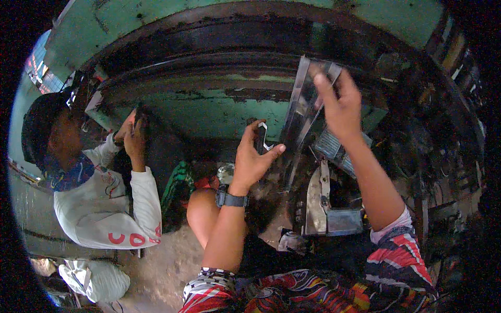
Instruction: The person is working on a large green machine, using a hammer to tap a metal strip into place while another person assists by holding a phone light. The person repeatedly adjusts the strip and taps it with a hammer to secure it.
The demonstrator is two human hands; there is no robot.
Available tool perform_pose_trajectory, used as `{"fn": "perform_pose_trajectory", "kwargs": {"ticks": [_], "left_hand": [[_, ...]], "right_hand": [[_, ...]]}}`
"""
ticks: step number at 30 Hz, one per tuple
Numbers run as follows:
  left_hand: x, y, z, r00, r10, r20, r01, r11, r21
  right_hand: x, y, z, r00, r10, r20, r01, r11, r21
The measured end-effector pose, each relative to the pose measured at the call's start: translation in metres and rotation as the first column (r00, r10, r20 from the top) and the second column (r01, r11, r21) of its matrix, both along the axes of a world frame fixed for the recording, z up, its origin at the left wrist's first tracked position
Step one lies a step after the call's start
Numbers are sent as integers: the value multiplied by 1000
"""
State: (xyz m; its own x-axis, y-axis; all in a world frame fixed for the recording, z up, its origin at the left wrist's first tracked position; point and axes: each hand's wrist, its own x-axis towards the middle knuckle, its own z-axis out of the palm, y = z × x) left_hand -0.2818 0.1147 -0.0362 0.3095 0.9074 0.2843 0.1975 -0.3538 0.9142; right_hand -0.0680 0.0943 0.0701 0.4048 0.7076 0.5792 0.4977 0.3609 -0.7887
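My left hand [252, 156], with a dark watch on the wrist, grips a small dark tool with a white edge [262, 139] and presses against the lower side of a long grey metal bracket [300, 112]. My right hand [339, 101] holds the top end of that bracket, which stands tilted against the green, rusty underside of a vehicle [219, 104]. Both arms reach upward from the bottom of the picture.
Another person in a white long-sleeved shirt and dark cap [99, 198] crouches at the left, both hands raised to the rusty frame. A shiny metal part [318, 203] sits below the bracket. Dark cables and machinery [433, 146] fill the right side. Sandy ground [162, 266] lies below.
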Motion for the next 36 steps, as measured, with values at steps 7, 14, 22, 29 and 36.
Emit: {"fn": "perform_pose_trajectory", "kwargs": {"ticks": [7, 14, 22, 29, 36], "left_hand": [[2, -6, 8, 998, -66, 13, 65, 996, 59], [-8, -14, 18, 992, -74, 102, 76, 997, -10], [23, -19, 18, 987, -159, 21, 160, 987, -3], [56, -10, 27, 955, -292, 60, 283, 951, 126], [40, -32, 32, 948, -317, -16, 305, 897, 321]], "right_hand": [[18, 8, 109, 925, 150, -350, -27, 943, 333], [63, 15, 199, 756, 645, -116, -491, 675, 551], [135, -8, 241, 875, 461, -151, -357, 822, 443], [143, 1, 245, 889, 434, -145, -343, 841, 419], [100, -14, 241, 907, 389, -162, -302, 869, 392]]}}
